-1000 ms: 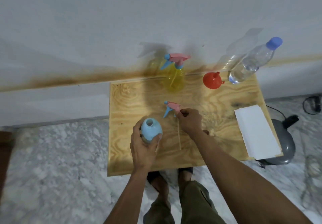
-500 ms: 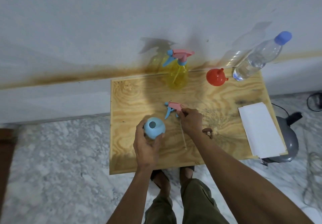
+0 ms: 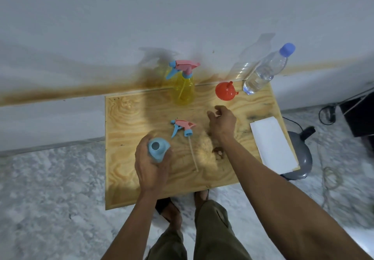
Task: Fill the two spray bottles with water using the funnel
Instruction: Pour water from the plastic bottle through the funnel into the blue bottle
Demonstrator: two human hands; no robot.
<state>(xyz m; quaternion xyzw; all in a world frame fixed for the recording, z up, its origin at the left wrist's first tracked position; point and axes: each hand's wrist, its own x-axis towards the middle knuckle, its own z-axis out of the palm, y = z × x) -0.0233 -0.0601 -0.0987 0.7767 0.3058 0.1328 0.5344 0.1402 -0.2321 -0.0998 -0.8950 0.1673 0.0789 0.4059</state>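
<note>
My left hand grips an uncapped light-blue spray bottle standing on the wooden table, its round mouth open upward. Its pink-and-blue spray head with a long dip tube lies flat on the table just right of it. My right hand hovers empty over the table, fingers loosely curled, between that head and the red funnel, which rests mouth down at the back. A yellow spray bottle with its trigger head on stands at the back centre. A clear water bottle with a blue cap stands at the back right.
A white sheet of paper lies along the table's right edge. A grey kettle-like object and cables sit on the marble floor to the right. The table backs onto a white wall. My feet show below its front edge.
My right hand has let go of the spray head, which now lies on the table, and has moved back and to the right toward the funnel. The left hand still holds the blue bottle.
</note>
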